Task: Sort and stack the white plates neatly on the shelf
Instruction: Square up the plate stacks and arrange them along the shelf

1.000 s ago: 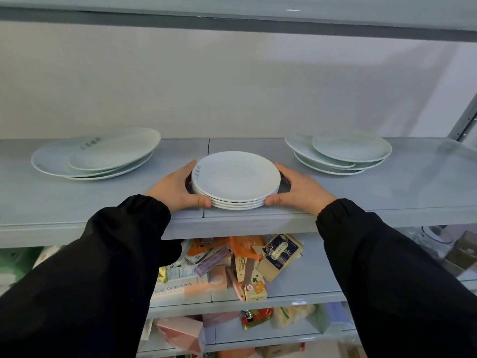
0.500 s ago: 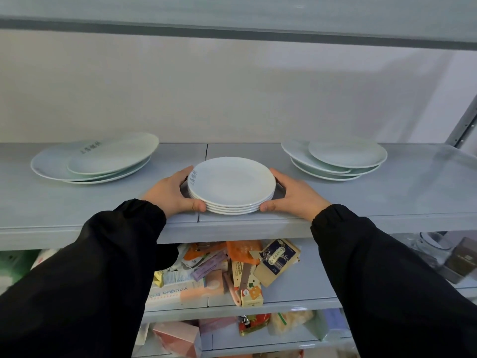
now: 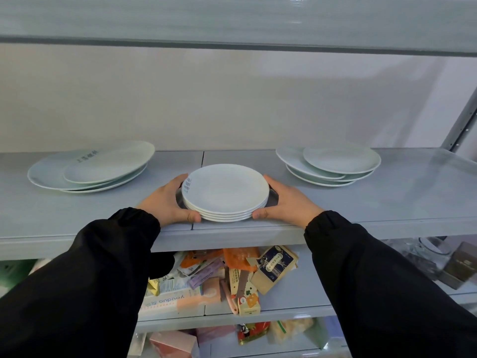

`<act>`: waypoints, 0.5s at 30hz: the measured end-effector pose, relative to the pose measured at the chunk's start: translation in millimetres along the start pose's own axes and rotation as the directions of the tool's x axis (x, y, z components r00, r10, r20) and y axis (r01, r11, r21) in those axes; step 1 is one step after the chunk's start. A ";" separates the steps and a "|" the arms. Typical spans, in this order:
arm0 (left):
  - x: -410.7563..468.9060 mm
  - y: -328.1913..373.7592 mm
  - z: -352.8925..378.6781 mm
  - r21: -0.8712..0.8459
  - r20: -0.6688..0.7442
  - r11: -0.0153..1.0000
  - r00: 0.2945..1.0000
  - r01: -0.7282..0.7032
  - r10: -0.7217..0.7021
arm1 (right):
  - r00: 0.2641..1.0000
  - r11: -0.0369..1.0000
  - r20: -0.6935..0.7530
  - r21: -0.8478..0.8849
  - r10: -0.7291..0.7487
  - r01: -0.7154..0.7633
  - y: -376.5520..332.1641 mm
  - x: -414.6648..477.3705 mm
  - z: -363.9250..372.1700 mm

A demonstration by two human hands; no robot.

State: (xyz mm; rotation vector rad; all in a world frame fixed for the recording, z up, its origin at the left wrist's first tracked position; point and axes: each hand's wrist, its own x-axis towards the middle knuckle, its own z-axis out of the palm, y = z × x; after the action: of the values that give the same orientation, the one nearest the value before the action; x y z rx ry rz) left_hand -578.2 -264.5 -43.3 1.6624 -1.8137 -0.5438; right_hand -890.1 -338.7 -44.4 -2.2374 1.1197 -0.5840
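Observation:
A neat stack of small white plates (image 3: 225,192) rests near the front edge of the grey shelf (image 3: 387,200), at its middle. My left hand (image 3: 167,202) cups the stack's left side and my right hand (image 3: 286,202) cups its right side, thumbs at the front rim. A loose pile of larger white plates (image 3: 90,167) lies askew at the shelf's left. Another uneven pile of white plates (image 3: 330,164) lies at the right.
An upper shelf (image 3: 232,24) hangs overhead. The lower shelf (image 3: 296,301) holds scattered packets and boxes (image 3: 232,275). A glass jar (image 3: 426,254) and a brown box (image 3: 462,264) stand at the lower right. A metal upright (image 3: 462,120) rises at the right.
The stack and both hands sit a little farther back on the shelf than a second ago; the view has shifted slightly. The side piles have not moved.

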 end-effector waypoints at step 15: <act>14.9 29.1 -3.7 -0.236 -0.260 0.971 0.966 -0.046 -0.017 | 0.999 0.999 -0.040 0.017 -0.030 0.031 6.7 -21.0 -44.0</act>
State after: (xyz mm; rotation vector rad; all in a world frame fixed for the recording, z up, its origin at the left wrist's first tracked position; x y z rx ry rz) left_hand -597.4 -275.2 -18.8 1.4782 -1.5054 -0.4918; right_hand -931.9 -337.5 -18.7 -2.2402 1.0974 -0.6515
